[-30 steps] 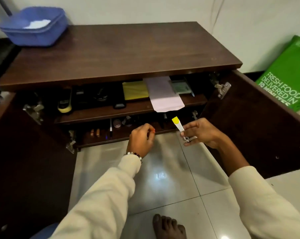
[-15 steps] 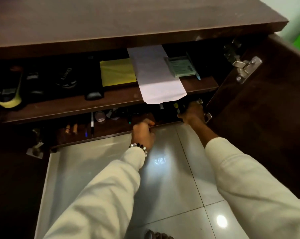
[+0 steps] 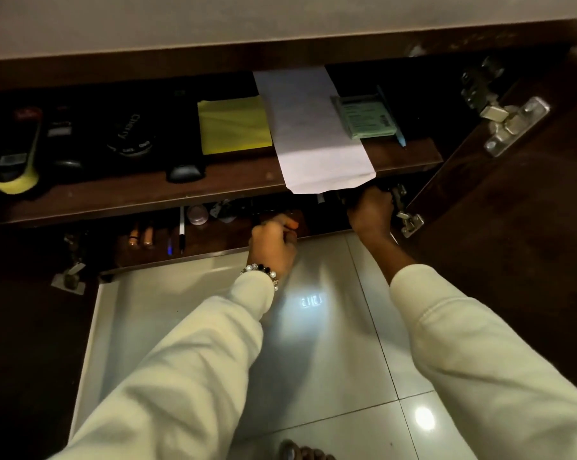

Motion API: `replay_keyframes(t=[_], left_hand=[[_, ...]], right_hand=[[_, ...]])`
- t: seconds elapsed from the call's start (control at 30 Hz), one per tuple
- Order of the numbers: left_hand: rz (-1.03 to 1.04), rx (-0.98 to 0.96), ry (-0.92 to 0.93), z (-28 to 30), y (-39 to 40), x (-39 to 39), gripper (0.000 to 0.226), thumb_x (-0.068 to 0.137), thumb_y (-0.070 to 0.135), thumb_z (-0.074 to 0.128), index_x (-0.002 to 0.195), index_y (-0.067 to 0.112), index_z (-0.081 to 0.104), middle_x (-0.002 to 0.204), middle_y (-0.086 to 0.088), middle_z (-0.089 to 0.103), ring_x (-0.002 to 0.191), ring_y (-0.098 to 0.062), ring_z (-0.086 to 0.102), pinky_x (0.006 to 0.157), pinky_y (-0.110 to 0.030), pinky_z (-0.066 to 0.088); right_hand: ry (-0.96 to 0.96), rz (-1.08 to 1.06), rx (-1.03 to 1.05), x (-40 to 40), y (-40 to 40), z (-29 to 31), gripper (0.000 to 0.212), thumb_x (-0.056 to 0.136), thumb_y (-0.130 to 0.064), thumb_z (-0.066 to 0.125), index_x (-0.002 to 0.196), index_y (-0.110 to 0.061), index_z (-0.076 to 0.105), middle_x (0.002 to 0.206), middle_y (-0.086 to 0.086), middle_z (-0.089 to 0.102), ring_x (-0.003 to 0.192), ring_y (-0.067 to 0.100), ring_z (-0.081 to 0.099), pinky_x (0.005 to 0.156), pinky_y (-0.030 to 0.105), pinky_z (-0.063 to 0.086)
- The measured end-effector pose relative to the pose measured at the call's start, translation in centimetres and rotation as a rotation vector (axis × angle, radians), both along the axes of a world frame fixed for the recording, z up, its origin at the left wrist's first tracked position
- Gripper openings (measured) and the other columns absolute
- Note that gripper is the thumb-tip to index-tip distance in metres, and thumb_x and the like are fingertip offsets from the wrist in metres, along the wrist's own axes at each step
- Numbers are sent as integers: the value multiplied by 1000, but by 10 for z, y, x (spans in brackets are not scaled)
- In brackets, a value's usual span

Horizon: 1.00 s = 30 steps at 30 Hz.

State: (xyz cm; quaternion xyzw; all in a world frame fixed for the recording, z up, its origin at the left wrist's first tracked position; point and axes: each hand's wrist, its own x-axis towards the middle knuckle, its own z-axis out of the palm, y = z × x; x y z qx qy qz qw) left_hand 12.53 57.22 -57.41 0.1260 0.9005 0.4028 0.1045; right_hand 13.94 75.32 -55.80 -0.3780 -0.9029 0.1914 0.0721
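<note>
My right hand (image 3: 370,212) reaches into the dark lower shelf (image 3: 234,239) of the open wooden cabinet, just under the hanging white paper (image 3: 317,137). Its fingers are hidden in the shadow, so what it holds does not show. A small white tip (image 3: 320,198) shows to its left. My left hand (image 3: 274,242), with a bead bracelet at the wrist, sits curled at the lower shelf's front edge. An orange spot shows at its fingertips; I cannot tell whether that is an object.
The upper shelf (image 3: 214,185) carries a yellow pad (image 3: 234,124), a green packet (image 3: 367,116), a round black tin (image 3: 131,136) and a yellow-and-black brush (image 3: 13,161). Pens and small tubes (image 3: 147,235) lie on the lower shelf. The open right door (image 3: 519,227) stands close to my right arm. Glossy floor tiles (image 3: 313,343) lie below.
I have leaned in closer. My right hand, which held a white stick with a yellow end a second ago, has pushed deeper under the paper into the lower shelf. My left hand stays at the shelf edge.
</note>
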Motion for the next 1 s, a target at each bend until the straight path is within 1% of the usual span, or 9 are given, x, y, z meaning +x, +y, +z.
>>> replay_keyframes(t=[0.17,0.23,0.33,0.4,0.5,0.63,0.8,0.93,1.0], left_hand=[[-67,-26,14,28,-20,10,22,85,9,54,97,21,69,93,-5,72,92,-27,66,87,-34,52],[-97,-26,52,45,-35,14,22,85,10,55,98,22,69,91,-6,72,90,-29,66,86,-37,53],[-153,-14,128,76,-59,18,18,87,16,57,100,21,68,88,-8,72,85,-28,67,81,-40,54],[-144,30,222,102,-77,24,15,88,21,59,99,20,69,81,-6,71,77,-26,67,75,-40,55],[-54,148,389,150,-102,37,16,87,27,59,92,19,71,69,-1,68,64,-21,63,65,-37,53],[53,177,535,219,-148,50,18,89,28,57,92,17,71,68,2,68,61,-17,63,62,-33,53],[297,-233,632,285,-223,45,22,91,26,52,99,14,69,99,-11,69,97,-33,57,81,-41,45],[510,-560,387,315,-268,52,31,92,27,53,117,12,62,131,-18,48,124,-40,40,96,-50,37],[518,-645,232,321,-287,52,35,94,29,53,121,7,57,132,-21,46,123,-43,41,93,-51,40]], right_hand=[[-88,20,-121,32,-38,33,25,84,-7,58,105,3,64,108,26,63,102,43,60,82,38,50],[-138,105,-192,45,-62,52,22,83,-5,59,103,2,65,104,24,63,95,42,63,70,35,54],[-149,215,-344,57,-99,78,9,83,-4,62,90,-1,67,89,18,68,66,32,68,48,32,57],[-112,239,-477,63,-122,100,4,84,-4,65,83,-2,67,78,17,69,57,27,68,48,37,58],[-31,285,-611,70,-153,140,11,87,-3,61,79,1,67,66,13,66,51,21,64,48,34,57],[14,456,-745,77,-205,195,12,89,-2,56,85,4,67,69,17,66,54,23,62,52,32,56],[14,852,-704,80,-281,256,10,88,-14,65,84,-5,68,72,12,68,58,14,64,52,28,56],[-68,1054,-617,82,-336,290,22,86,-26,69,92,-5,65,78,16,69,64,22,68,57,30,59],[-139,1124,-555,84,-356,299,26,85,-34,69,88,-10,60,75,12,66,67,25,70,61,34,60]])
